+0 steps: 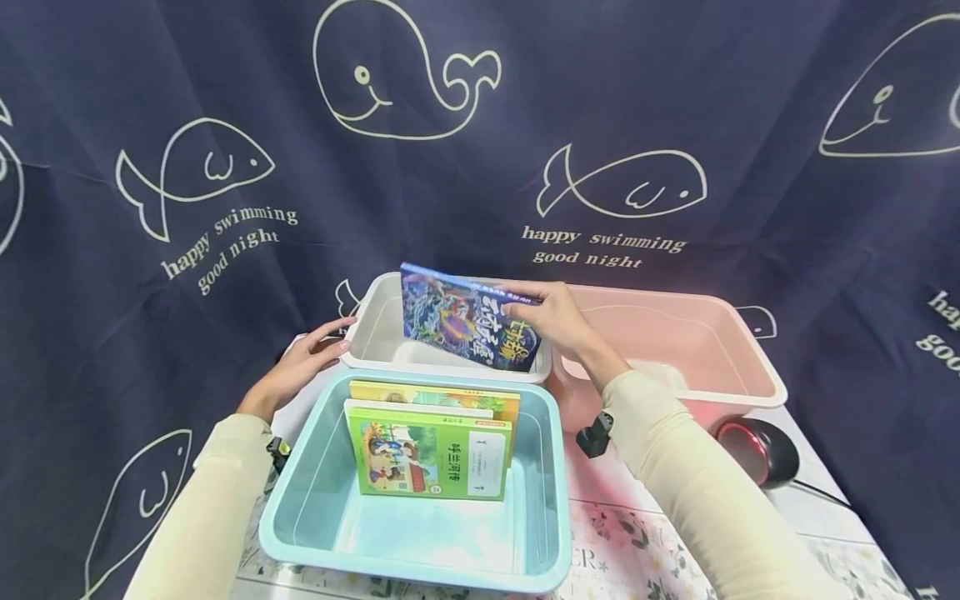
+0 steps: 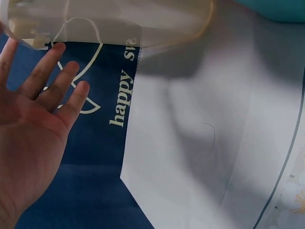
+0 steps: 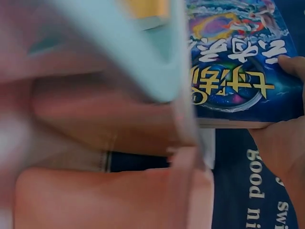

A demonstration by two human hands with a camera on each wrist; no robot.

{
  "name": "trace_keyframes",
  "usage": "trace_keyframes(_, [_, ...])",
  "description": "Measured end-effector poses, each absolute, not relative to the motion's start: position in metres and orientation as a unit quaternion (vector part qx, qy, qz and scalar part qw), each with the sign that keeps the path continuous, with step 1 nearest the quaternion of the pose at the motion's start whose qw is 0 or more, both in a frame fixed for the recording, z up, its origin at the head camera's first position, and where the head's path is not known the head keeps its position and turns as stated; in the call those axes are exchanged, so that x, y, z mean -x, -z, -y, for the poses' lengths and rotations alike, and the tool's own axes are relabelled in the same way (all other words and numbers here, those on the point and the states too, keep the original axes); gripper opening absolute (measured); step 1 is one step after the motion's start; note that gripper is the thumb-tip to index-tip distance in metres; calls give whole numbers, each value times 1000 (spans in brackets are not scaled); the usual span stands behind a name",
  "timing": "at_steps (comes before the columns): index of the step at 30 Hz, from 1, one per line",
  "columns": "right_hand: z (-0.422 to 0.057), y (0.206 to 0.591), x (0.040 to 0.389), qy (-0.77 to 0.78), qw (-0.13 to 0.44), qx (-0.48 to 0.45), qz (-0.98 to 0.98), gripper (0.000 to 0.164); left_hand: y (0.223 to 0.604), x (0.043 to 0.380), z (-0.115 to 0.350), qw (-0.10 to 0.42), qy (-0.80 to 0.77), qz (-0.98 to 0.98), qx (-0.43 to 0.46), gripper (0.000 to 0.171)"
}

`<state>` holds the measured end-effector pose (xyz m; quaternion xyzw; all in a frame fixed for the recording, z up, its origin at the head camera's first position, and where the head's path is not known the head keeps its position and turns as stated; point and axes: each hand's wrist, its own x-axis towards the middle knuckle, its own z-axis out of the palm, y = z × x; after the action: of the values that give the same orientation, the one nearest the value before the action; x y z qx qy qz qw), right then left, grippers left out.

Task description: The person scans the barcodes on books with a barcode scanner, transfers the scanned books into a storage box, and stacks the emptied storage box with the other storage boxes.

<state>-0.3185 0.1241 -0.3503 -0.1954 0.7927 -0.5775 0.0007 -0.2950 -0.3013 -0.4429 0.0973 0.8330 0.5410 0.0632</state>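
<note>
A blue illustrated book [image 1: 457,321] stands tilted on its long edge in the white bin [image 1: 375,346]. My right hand [image 1: 551,317] grips its top right corner, thumb on the front cover and fingers behind. In the right wrist view the same book [image 3: 233,62] shows white and yellow lettering, with the thumb on its edge. My left hand [image 1: 306,362] touches the left rim of the white bin with its fingers extended. Spread fingers of the left hand [image 2: 33,119] show beside the bin wall [image 2: 119,24] in the left wrist view.
In front stands a light blue bin [image 1: 416,575] with a green book [image 1: 431,454] and a yellow book [image 1: 510,408] upright in it. A pink bin [image 1: 750,350] sits at the right. Nearby lies a black device [image 1: 780,450] glowing red, with a cable.
</note>
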Motion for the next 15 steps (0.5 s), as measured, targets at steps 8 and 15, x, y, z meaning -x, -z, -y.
trace_keyframes(8, [-115,376,310,548,81,225,-801,36,444,294,299,67,-545,-830,-98,61])
trace_keyframes(15, [-107,388,310,525,110,260,-803,35,444,294,302,62,-537,-836,-96,61])
